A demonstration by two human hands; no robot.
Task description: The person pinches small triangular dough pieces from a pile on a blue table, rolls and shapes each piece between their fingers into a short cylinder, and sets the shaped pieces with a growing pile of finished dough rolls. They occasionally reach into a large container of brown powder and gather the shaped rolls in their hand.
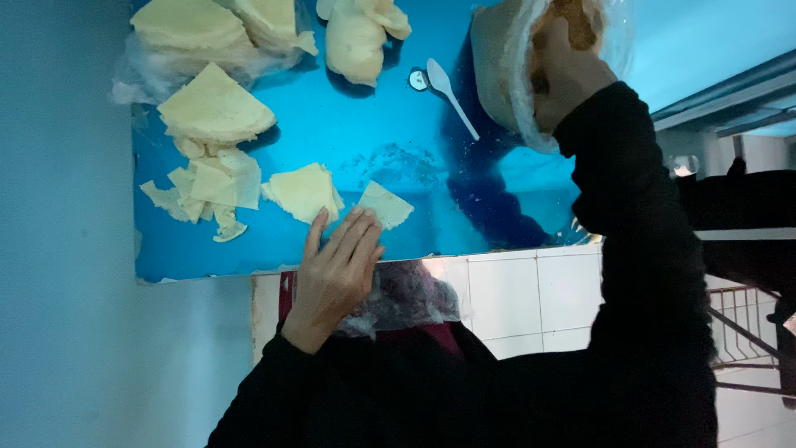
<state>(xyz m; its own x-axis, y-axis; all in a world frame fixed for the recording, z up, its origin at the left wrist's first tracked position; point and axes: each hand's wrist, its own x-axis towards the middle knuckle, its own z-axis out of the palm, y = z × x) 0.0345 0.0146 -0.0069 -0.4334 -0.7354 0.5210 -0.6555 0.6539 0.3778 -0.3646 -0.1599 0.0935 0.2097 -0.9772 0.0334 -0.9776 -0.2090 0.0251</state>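
Note:
My left hand (336,270) lies flat on the near edge of a shiny blue table (398,158), palm down, holding nothing. Its fingertips touch a small pale triangular dough sheet (385,204). A squarish dough sheet (303,192) lies just left of the fingers. My right hand (570,70), in a black sleeve, grips the rim of a pale bowl wrapped in clear plastic (504,66) at the table's far right. Something brownish shows inside the bowl. A white plastic spoon (448,90) lies on the table beside the bowl.
Thin dough scraps (203,192) and a larger triangular sheet (215,109) lie at left. Stacked sheets on plastic wrap (199,37) and a dough lump (358,35) sit at the far edge. Crumpled clear plastic (408,299) is by my left wrist. White tiles (522,299) and a metal railing (746,328) are beyond the table.

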